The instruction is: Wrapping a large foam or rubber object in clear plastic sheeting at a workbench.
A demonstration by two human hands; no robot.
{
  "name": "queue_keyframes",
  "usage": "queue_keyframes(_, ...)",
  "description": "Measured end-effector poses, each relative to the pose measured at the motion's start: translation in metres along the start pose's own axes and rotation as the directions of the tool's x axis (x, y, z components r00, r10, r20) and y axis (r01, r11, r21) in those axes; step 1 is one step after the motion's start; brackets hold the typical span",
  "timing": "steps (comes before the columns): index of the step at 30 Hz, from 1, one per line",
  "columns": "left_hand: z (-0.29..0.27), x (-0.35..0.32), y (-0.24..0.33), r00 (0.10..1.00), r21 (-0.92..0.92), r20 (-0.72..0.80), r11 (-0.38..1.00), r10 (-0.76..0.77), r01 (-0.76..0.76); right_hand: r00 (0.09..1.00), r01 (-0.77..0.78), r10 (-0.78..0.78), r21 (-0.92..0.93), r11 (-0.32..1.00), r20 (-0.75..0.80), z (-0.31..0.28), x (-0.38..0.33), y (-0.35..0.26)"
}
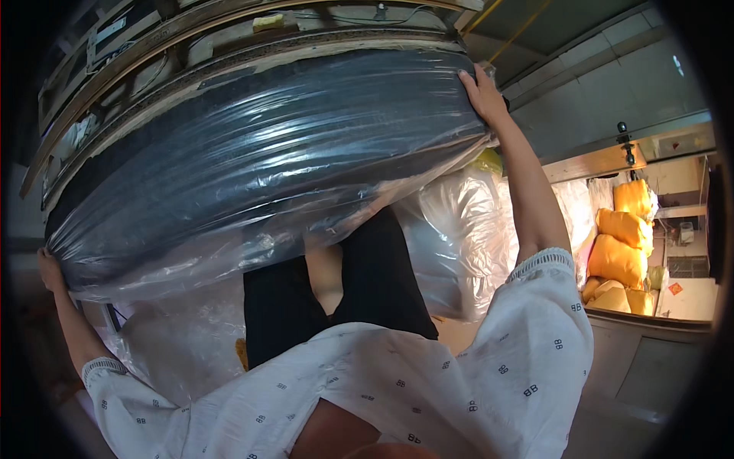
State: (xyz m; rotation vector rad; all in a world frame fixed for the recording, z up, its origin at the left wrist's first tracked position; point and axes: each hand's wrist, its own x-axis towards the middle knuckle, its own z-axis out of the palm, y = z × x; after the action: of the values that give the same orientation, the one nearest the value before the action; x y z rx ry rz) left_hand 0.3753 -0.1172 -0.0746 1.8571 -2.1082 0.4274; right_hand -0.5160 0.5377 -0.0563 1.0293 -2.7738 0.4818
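Note:
A clear plastic sheet [267, 180] is drawn taut in long creases over a dark, wide surface in front of me, and its loose near edge hangs over my lap. At the far left end my left hand [52, 271] is closed on the gathered edge of the plastic; its fingertips are partly hidden. My right hand [485, 95] grips the opposite end at the upper right. The thumb and a finger show on top, and the other fingers are hidden behind the edge. Both arms are spread wide.
Behind the sheet runs a wooden and metal frame [206, 34] with a yellow block [268, 23] on it. Shiny plastic-wrapped bundles [466, 237] lie right of my legs. Stacked orange bags [618, 256] stand farther right, beyond a ledge. More crumpled plastic [180, 336] lies at lower left.

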Motion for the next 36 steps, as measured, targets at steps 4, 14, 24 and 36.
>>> queue_keyframes(4,0.005,0.015,0.020,0.998,0.027,0.055,1.000,0.010,-0.012,0.999,0.037,-0.035,0.053,0.998,-0.027,0.000,-0.001,0.004)
queue_keyframes(14,-0.104,-0.131,0.310,0.817,-0.232,0.090,0.810,0.570,-0.539,0.870,0.308,-0.354,-0.181,0.934,-0.344,0.006,-0.029,-0.005)
queue_keyframes(24,-0.089,-0.136,0.348,0.925,-0.221,-0.001,0.902,0.380,-0.371,0.908,-0.351,0.371,0.129,0.927,-0.197,0.043,-0.194,0.176)
queue_keyframes(36,-0.069,-0.100,0.293,0.915,-0.167,-0.033,0.900,0.402,-0.402,0.385,-0.722,0.896,-0.533,0.442,0.221,0.068,-0.458,0.252)
